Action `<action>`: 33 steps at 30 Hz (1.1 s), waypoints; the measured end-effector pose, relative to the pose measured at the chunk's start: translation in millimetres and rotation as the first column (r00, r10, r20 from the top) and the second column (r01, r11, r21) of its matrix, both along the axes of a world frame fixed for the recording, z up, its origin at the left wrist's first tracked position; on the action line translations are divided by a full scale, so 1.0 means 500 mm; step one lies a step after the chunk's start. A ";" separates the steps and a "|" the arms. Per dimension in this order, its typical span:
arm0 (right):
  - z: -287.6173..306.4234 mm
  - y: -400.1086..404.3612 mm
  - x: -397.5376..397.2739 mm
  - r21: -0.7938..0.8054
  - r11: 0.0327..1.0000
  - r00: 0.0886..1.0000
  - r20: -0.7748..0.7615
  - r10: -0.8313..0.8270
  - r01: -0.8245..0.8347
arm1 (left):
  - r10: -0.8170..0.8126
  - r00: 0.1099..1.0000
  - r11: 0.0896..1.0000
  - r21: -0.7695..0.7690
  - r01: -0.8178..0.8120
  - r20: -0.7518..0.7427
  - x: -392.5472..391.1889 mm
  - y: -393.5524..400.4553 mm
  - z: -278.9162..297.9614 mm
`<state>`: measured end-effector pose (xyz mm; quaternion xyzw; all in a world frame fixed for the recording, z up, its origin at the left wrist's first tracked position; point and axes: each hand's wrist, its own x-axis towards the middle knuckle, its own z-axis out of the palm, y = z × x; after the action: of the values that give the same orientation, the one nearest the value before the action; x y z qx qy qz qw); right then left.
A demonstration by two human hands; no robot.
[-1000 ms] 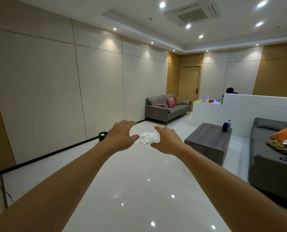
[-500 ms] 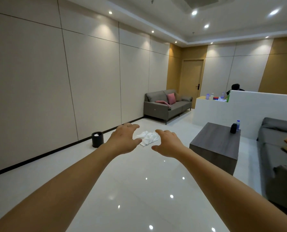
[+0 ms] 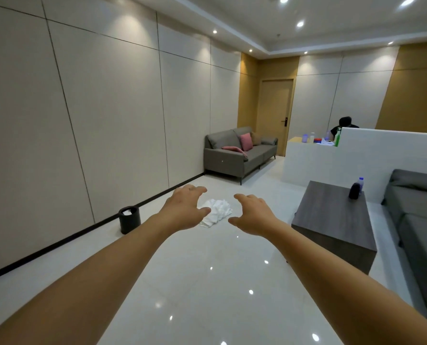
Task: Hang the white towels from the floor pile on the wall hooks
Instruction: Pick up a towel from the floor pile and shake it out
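A crumpled pile of white towels [image 3: 217, 212] lies on the glossy white floor, some way ahead of me. Both my arms are stretched out toward it. My left hand [image 3: 185, 207] hovers in the air left of the pile, fingers spread and loosely bent, holding nothing. My right hand [image 3: 253, 214] hovers to the right of the pile in the same way, also empty. The left thumb overlaps the pile's left edge in the view. No wall hooks show on the beige wall panels at the left.
A small black bin [image 3: 129, 219] stands by the left wall. A dark wooden coffee table [image 3: 332, 217] with a bottle sits at the right, beside a grey sofa [image 3: 416, 220]. Another grey sofa [image 3: 240, 151] and a white counter [image 3: 314, 160] stand farther back; a person sits behind the counter.
The view has advanced and swung so the black bin, towels and table appear nearer. My hands stay outstretched and empty, spreading slightly apart.
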<state>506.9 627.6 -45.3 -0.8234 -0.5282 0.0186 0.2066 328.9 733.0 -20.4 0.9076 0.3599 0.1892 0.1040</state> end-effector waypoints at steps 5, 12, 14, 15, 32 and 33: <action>-0.038 0.210 0.123 0.005 1.000 1.000 0.004 0.002 -0.002 | -0.011 1.000 1.000 0.026 0.011 -0.005 0.122 0.208 -0.036; -0.054 0.537 0.365 0.003 1.000 0.999 -0.043 -0.008 0.008 | -0.002 0.999 1.000 0.020 0.003 -0.052 0.358 0.520 -0.040; -0.049 0.624 0.430 -0.017 1.000 0.998 -0.063 -0.005 0.004 | 0.006 0.998 1.000 0.005 -0.006 -0.055 0.418 0.605 -0.034; -0.045 0.666 0.460 -0.016 1.000 0.998 -0.069 -0.009 0.008 | 0.010 0.999 1.000 0.002 -0.010 -0.049 0.445 0.646 -0.031; -0.271 1.359 0.808 -0.180 0.983 0.977 -0.203 -0.065 0.028 | -0.034 0.994 0.978 -0.208 0.012 -0.104 0.807 1.400 -0.274; -0.285 1.403 0.827 -0.197 0.980 0.974 -0.214 -0.078 0.036 | -0.041 0.992 0.972 -0.234 0.012 -0.123 0.824 1.448 -0.292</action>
<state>920.6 1329.1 -187.7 -0.8472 -0.4738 0.1548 0.1840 740.9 1457.2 -166.4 0.9041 0.3734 0.0862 0.1890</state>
